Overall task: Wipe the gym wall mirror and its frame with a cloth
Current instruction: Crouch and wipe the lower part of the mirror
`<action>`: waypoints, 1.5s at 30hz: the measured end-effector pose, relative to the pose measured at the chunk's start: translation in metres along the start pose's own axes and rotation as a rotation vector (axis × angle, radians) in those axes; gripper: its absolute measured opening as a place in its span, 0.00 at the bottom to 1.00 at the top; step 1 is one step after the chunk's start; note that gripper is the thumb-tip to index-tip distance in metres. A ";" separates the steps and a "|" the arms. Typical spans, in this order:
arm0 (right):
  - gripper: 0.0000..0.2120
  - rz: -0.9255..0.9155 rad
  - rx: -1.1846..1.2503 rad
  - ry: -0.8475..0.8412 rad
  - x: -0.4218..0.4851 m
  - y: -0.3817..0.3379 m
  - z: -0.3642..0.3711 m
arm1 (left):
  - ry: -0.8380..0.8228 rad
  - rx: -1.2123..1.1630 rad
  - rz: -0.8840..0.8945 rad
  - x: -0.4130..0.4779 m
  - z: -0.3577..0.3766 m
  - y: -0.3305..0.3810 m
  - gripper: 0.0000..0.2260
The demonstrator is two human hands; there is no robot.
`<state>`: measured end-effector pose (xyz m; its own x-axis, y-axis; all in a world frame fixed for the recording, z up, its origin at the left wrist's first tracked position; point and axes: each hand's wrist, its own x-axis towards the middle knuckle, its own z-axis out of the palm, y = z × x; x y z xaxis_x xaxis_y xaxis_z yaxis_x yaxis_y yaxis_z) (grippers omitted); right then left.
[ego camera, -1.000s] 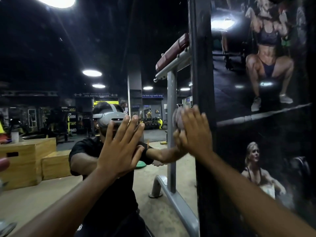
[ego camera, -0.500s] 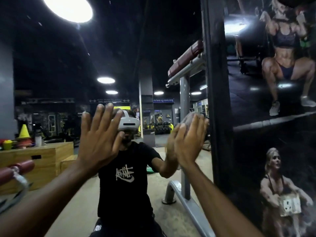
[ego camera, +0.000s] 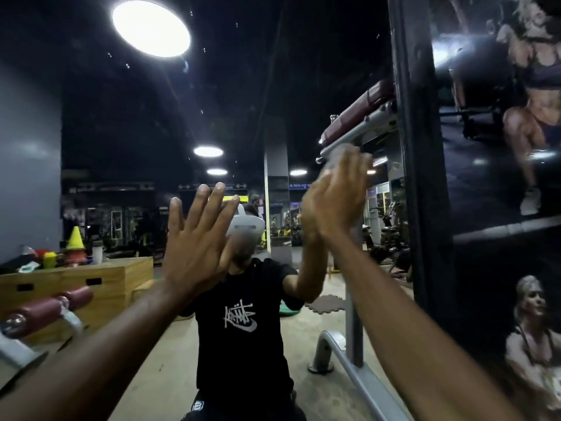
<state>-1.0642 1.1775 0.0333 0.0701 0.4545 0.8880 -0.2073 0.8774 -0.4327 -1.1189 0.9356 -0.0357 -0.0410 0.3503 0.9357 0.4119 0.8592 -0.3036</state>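
Grey cloth [ego camera: 335, 154] lies flat on the glass of the mirror [ego camera: 273, 86], near its right edge and just beside the dark frame [ego camera: 420, 177]. The right hand [ego camera: 334, 205] presses the cloth there with straight fingers held close together. This hand is blurred, so I cannot tell how the thumb lies. The left hand [ego camera: 194, 250] rests on the glass lower and to the left, with the palm flat and the fingers straight and spread apart, holding nothing. Between the two hands the mirror shows the person's black T-shirt [ego camera: 239, 329]. To the right of the frame is a dark poster [ego camera: 501, 238] with athletes. A round lamp [ego camera: 151, 28] shines in the reflection above.
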 end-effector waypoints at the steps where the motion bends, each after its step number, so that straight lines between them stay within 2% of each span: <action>1: 0.28 -0.111 0.003 -0.046 -0.013 -0.011 0.003 | 0.008 -0.005 -0.013 -0.001 0.000 -0.002 0.29; 4: 0.27 -0.604 -0.090 -0.226 -0.057 0.026 -0.014 | 0.018 -0.039 -0.067 -0.031 0.004 0.005 0.30; 5: 0.27 -0.722 -0.090 -0.268 -0.066 0.053 -0.025 | 0.017 -0.041 -0.057 -0.048 0.007 0.009 0.30; 6: 0.28 -0.754 -0.085 -0.279 -0.072 0.078 -0.035 | 0.022 -0.028 -0.028 -0.063 0.010 0.012 0.30; 7: 0.29 -0.652 -0.086 -0.269 -0.079 0.101 -0.047 | 0.014 -0.018 0.000 -0.080 0.013 0.015 0.30; 9: 0.24 -0.204 -0.061 -0.100 -0.090 0.122 -0.056 | 0.006 0.009 0.027 -0.096 0.017 0.015 0.31; 11: 0.25 0.172 -0.024 0.051 -0.113 0.097 -0.045 | -0.012 0.019 0.045 -0.097 0.017 0.012 0.32; 12: 0.26 0.192 -0.027 0.041 -0.128 0.075 -0.035 | -0.018 0.017 0.049 -0.096 0.017 0.011 0.32; 13: 0.26 0.090 -0.037 -0.024 -0.145 0.061 -0.023 | -0.023 0.011 0.052 -0.096 0.017 0.010 0.32; 16: 0.26 -0.389 -0.100 -0.327 -0.188 0.050 -0.010 | -0.063 -0.015 0.065 -0.098 0.017 0.011 0.32; 17: 0.25 -0.522 -0.117 -0.374 -0.181 0.063 -0.016 | -0.068 -0.023 0.078 -0.098 0.015 0.009 0.32; 18: 0.24 -0.580 -0.108 -0.392 -0.167 0.077 -0.027 | -0.066 -0.031 0.092 -0.097 0.012 0.006 0.32; 19: 0.23 -0.551 -0.112 -0.385 -0.155 0.092 -0.038 | -0.060 -0.040 0.102 -0.097 0.008 0.001 0.32; 20: 0.23 -0.446 -0.121 -0.333 -0.144 0.103 -0.050 | -0.047 -0.043 0.099 -0.097 0.005 -0.006 0.32; 23: 0.27 0.064 -0.075 -0.089 -0.143 0.099 -0.058 | -0.024 0.019 -0.001 -0.100 0.000 -0.029 0.31; 24: 0.28 0.115 -0.075 -0.061 -0.161 0.082 -0.050 | -0.037 0.049 -0.024 -0.103 0.001 -0.034 0.31; 25: 0.28 0.058 -0.089 -0.088 -0.184 0.067 -0.039 | -0.049 0.075 -0.026 -0.104 0.002 -0.037 0.31; 27: 0.29 -0.301 -0.161 -0.226 -0.223 0.048 -0.022 | -0.062 0.103 -0.009 -0.105 0.004 -0.037 0.31; 29: 0.28 -0.564 -0.110 -0.379 -0.232 0.050 -0.019 | -0.061 0.105 0.006 -0.103 0.005 -0.037 0.31; 31: 0.29 -0.759 -0.081 -0.401 -0.203 0.056 -0.021 | -0.046 0.087 0.005 -0.104 0.004 -0.039 0.31; 32: 0.30 -0.770 -0.118 -0.356 -0.181 0.056 -0.022 | -0.037 0.076 0.007 -0.105 0.002 -0.039 0.30; 33: 0.31 -0.674 -0.151 -0.309 -0.157 0.057 -0.019 | -0.024 0.061 0.005 -0.104 0.000 -0.040 0.30; 36: 0.29 -0.041 -0.056 -0.095 -0.094 0.022 -0.010 | -0.016 0.045 -0.037 -0.090 -0.015 -0.056 0.31; 37: 0.29 0.065 -0.011 -0.075 -0.089 -0.001 0.001 | -0.020 0.051 -0.056 -0.078 -0.022 -0.067 0.31; 38: 0.29 0.050 -0.001 -0.074 -0.095 -0.026 0.008 | -0.031 0.050 -0.078 -0.064 -0.028 -0.078 0.30; 40: 0.28 -0.242 -0.015 -0.152 -0.127 -0.059 0.026 | -0.061 0.043 -0.133 -0.039 -0.040 -0.101 0.30; 43: 0.27 -0.789 0.033 -0.337 -0.150 -0.059 0.029 | -0.107 0.042 -0.189 -0.025 -0.047 -0.123 0.29; 44: 0.27 -0.919 0.041 -0.356 -0.135 -0.051 0.023 | -0.122 0.051 -0.170 -0.027 -0.048 -0.128 0.29; 45: 0.26 -0.968 0.013 -0.338 -0.116 -0.044 0.017 | -0.134 0.065 -0.138 -0.030 -0.048 -0.134 0.30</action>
<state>-1.0794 1.0837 -0.0485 -0.0656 -0.5169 0.8536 -0.2183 0.8421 0.4931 -1.1290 0.7919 -0.0145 -0.2159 0.2707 0.9381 0.3343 0.9232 -0.1895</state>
